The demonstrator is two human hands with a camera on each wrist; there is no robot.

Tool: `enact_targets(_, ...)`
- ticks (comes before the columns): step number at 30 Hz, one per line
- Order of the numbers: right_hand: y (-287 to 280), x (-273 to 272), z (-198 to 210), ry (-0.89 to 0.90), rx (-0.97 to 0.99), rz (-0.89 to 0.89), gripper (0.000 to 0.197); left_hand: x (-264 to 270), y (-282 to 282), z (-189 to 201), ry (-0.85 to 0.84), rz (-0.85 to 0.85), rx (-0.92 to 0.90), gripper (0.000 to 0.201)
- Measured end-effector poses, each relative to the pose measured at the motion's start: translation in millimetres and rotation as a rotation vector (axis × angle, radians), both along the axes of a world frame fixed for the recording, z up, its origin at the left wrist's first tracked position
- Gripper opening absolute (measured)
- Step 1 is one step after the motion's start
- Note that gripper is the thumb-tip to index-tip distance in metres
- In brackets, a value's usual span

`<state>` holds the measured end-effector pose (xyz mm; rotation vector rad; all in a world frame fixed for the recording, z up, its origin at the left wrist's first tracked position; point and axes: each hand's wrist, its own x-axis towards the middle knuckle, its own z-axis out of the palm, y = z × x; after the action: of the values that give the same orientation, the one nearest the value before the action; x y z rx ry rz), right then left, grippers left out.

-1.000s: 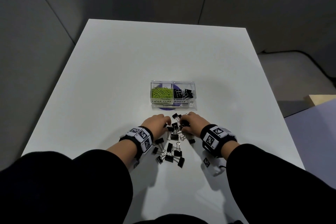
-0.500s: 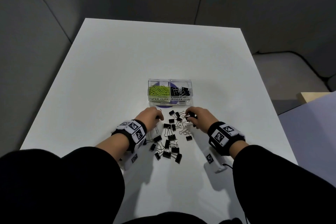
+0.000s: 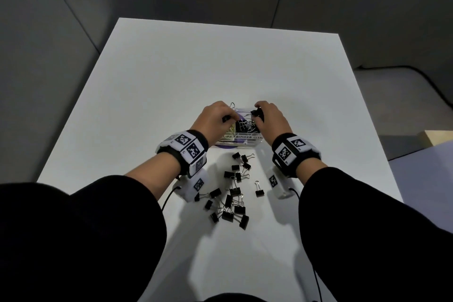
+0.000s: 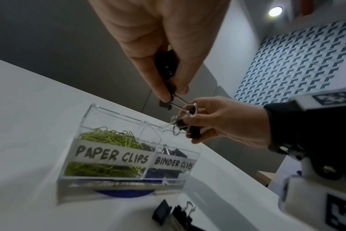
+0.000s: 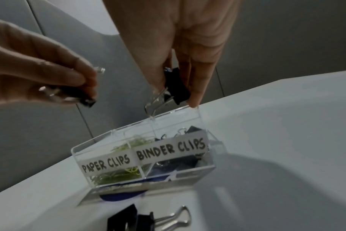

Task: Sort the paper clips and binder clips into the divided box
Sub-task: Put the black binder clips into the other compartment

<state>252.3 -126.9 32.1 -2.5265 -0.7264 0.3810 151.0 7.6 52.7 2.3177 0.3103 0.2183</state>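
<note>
A clear divided box [image 3: 247, 139] [image 4: 113, 157] [image 5: 168, 150] stands mid-table, labelled PAPER CLIPS on the left and BINDER CLIPS on the right. Green paper clips [image 4: 107, 137] fill the left compartment and black binder clips [image 4: 175, 152] lie in the right one. My left hand [image 3: 229, 118] [image 4: 173, 93] hovers over the box, pinching a few black binder clips [image 4: 166, 70]. My right hand [image 3: 257, 115] [image 5: 178, 96] pinches a black binder clip [image 5: 177, 87] just above the binder-clip compartment. Several loose binder clips [image 3: 232, 193] lie on the table between my wrists.
The white table [image 3: 220, 68] reaches well beyond the box, with edges at left and right. A blue disc [image 4: 124, 193] shows under the box. Marker bands wrap both wrists. To the right, off the table, sits a wooden piece [image 3: 438, 137].
Both hands have left the pile of loose clips, each with binder clips pinched in it, and moved forward and up to above the box.
</note>
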Motion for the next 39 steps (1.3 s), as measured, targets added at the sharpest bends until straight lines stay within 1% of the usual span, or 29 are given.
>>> enact_targets(3,-6,0,-4,0.014,0.017,0.038,0.044,18,0,-4,-0.012,-0.004,0.011,0.016)
enact_targets(6,-21,-1,-3,-0.063,0.080,0.006,0.035,37,-2,-11,-0.007,-0.002,0.012,0.017)
enact_targets(8,-34,-7,-5,-0.086,0.058,0.011,0.025,50,-6,-14,0.006,-0.027,0.030,0.018)
enact_targets(10,-44,-14,-11,-0.067,-0.022,0.066,0.020,60,-10,-20,0.058,-0.091,0.053,0.019)
enact_targets(12,-52,-21,-19,-0.045,-0.099,0.134,0.021,64,-12,-25,0.169,-0.196,0.107,0.021)
enact_targets(14,-58,-27,-26,-0.014,-0.152,0.187,0.022,63,-13,-29,0.265,-0.298,0.221,0.025)
enact_targets(16,-61,-32,-33,0.027,-0.185,0.224,0.025,58,-12,-30,0.289,-0.337,0.314,0.029)
enact_targets(19,-62,-39,-40,0.040,-0.180,0.296,0.033,42,-10,-25,0.180,-0.296,0.334,0.026)
enact_targets(21,-58,-45,-41,0.039,-0.196,0.382,0.044,23,-6,-26,0.138,-0.293,0.342,0.024)
enact_targets(23,-52,-51,-40,0.048,-0.275,0.479,0.060,-1,-4,-33,0.209,-0.369,0.382,0.028)
enact_targets(25,-47,-58,-40,0.042,-0.411,0.558,0.071,-28,-2,-45,0.342,-0.454,0.438,0.037)
enact_targets(27,-43,-63,-41,0.043,-0.519,0.594,0.072,-48,-2,-58,0.462,-0.516,0.520,0.048)
enact_targets(29,-40,-69,-43,0.046,-0.553,0.577,0.069,-63,-4,-69,0.530,-0.546,0.572,0.055)
enact_targets(32,-45,-80,-48,0.021,-0.547,0.546,0.065,-81,-7,-74,0.534,-0.538,0.583,0.059)
enact_targets(34,-53,-87,-48,0.015,-0.540,0.549,0.066,-94,-7,-73,0.526,-0.516,0.561,0.062)
enact_targets(37,-68,-90,-43,0.024,-0.544,0.571,0.074,-116,-5,-70,0.542,-0.520,0.546,0.074)
enact_targets(39,-77,-89,-39,0.029,-0.563,0.555,0.083,-129,-3,-70,0.567,-0.528,0.544,0.078)
